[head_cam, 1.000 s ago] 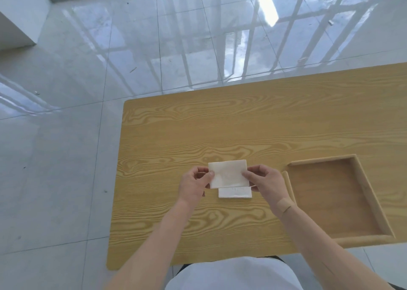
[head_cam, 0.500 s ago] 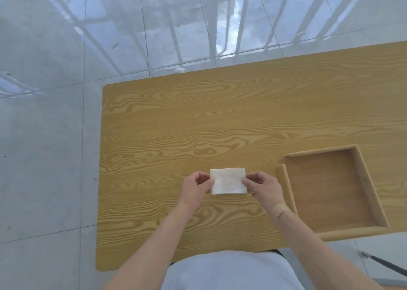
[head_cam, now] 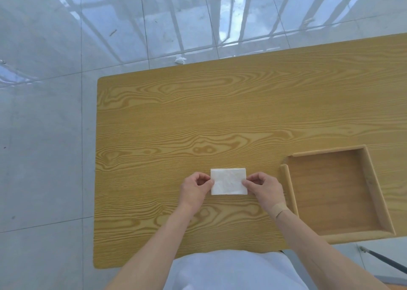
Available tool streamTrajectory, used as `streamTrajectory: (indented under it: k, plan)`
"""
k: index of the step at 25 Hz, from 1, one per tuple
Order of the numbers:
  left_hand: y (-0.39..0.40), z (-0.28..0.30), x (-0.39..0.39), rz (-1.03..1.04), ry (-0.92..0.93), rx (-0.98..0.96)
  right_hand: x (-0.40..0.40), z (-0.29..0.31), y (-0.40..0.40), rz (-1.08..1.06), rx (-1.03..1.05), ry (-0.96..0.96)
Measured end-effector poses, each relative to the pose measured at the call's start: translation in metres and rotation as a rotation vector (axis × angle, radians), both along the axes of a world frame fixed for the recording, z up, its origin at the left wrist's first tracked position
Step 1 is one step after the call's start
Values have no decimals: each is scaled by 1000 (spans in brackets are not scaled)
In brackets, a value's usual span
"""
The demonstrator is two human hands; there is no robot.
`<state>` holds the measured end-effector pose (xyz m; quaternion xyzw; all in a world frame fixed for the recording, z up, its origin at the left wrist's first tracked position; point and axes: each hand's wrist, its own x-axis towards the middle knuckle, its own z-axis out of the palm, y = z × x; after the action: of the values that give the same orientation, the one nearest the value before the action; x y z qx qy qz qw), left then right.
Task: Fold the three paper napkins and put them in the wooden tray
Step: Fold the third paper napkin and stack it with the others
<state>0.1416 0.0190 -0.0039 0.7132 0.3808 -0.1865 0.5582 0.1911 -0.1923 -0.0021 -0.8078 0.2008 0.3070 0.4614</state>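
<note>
A white folded paper napkin (head_cam: pixel 228 181) lies flat on the wooden table (head_cam: pixel 198 124), near its front edge. My left hand (head_cam: pixel 195 189) pinches the napkin's left edge with thumb and forefinger. My right hand (head_cam: pixel 265 188) pinches its right edge the same way. The wooden tray (head_cam: pixel 372 186) stands to the right of my right hand, with nothing visible inside it. Any napkins underneath the top one are hidden from me.
The table's left edge and far edge border a glossy tiled floor (head_cam: pixel 44 135). A small white scrap (head_cam: pixel 180 60) lies on the floor beyond the far edge. A dark rod (head_cam: pixel 383 260) shows at the lower right, below the tray.
One second ago the napkin was held raised above another white piece on the table; now it lies flat and covers that piece. The camera has tilted further down.
</note>
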Motion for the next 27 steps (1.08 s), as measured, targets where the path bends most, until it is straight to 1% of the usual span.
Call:
streamTrajectory:
  k: [19,27]
  plan:
    - [-6,4,5,-24,33,104,2,4,5,3,-74,-4]
    - [-12,6,5,-36,47,207,2,6,7,10,-101,7]
